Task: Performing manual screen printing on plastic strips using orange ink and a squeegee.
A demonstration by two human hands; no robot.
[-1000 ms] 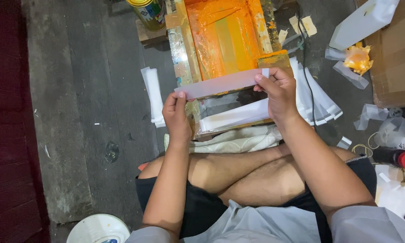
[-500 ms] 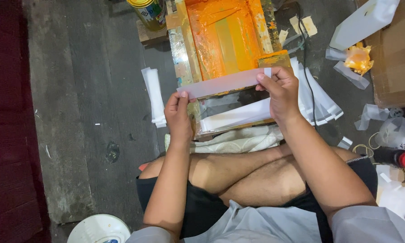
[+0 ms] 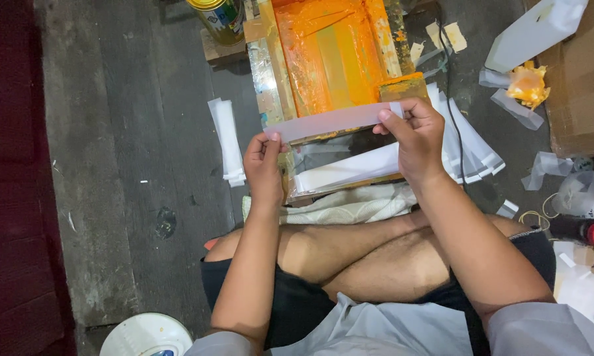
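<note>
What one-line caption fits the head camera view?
Both hands, left and right, hold a white strip before an orange-stained frame.

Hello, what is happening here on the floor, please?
A person sits cross-legged on the floor. The left hand and the right hand hold a long white strip by its two ends, over an orange-stained printing frame. More white strips lie beside the frame, and a paint can stands behind.
</note>
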